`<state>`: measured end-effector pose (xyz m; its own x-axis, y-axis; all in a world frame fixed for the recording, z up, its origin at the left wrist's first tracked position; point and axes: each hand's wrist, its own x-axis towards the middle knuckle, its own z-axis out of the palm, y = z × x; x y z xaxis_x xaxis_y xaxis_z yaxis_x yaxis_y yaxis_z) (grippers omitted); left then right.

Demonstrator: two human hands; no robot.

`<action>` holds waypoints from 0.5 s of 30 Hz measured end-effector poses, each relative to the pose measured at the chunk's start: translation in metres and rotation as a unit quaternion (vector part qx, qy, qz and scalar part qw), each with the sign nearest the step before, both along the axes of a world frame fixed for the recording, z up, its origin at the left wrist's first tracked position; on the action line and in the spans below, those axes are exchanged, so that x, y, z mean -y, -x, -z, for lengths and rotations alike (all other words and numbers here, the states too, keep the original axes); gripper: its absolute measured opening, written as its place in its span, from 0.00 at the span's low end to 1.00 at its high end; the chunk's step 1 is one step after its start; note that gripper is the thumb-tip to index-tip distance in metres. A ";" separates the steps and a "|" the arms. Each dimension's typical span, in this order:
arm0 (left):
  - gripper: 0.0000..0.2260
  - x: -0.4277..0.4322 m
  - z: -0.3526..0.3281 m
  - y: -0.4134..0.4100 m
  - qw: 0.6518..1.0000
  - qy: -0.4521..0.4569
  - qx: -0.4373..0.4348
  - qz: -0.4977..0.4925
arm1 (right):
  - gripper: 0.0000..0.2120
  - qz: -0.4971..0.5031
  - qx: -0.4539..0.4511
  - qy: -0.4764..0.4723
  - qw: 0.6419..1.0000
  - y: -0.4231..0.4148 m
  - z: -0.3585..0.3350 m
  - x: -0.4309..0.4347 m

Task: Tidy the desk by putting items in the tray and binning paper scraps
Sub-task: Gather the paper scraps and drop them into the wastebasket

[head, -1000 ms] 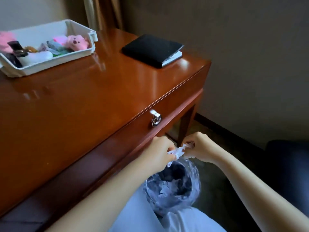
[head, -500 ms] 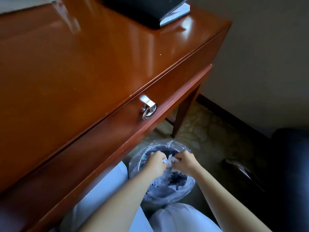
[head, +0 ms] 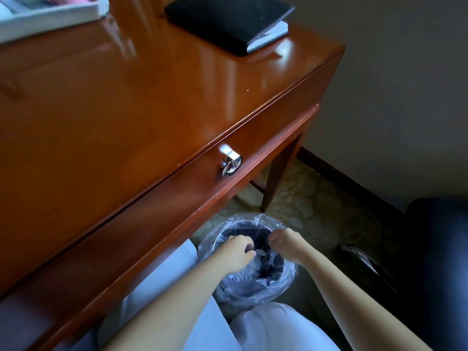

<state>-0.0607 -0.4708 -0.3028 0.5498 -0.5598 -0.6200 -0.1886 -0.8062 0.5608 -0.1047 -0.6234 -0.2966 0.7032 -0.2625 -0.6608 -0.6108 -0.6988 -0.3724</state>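
A small round bin lined with a clear plastic bag stands on the floor under the desk's front edge, between my knees. Pale paper scraps lie inside it. My left hand and my right hand hover over the bin's mouth, a short gap apart. Both have their fingers curled in, and no paper shows in either. The white tray sits at the desk's far left corner, mostly cut off, with something pink inside.
A black notebook lies at the far right of the glossy wooden desk. A metal ring handle hangs on the drawer front. A desk leg stands behind the bin. A dark chair stands at right.
My hands came down from the drawer edge to the bin holding white paper between them. They have since moved apart, and the paper is out of my fingers.
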 end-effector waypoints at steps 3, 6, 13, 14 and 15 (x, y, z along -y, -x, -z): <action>0.13 -0.011 -0.030 0.007 0.999 0.030 0.024 0.007 | 0.15 -0.042 0.015 0.033 0.998 0.002 -0.026 -0.004; 0.12 -0.024 -0.065 0.013 0.996 0.052 0.061 0.023 | 0.15 -0.081 0.035 0.045 0.995 0.004 -0.063 -0.013; 0.13 -0.077 -0.169 0.029 0.985 0.071 0.150 0.054 | 0.12 -0.198 0.140 0.060 0.968 0.012 -0.159 -0.051; 0.13 -0.087 -0.183 0.032 0.983 0.073 0.161 0.057 | 0.11 -0.217 0.156 0.061 0.962 0.014 -0.171 -0.058; 0.13 -0.097 -0.199 0.037 0.981 0.072 0.168 0.060 | 0.11 -0.235 0.171 0.063 0.955 0.015 -0.184 -0.066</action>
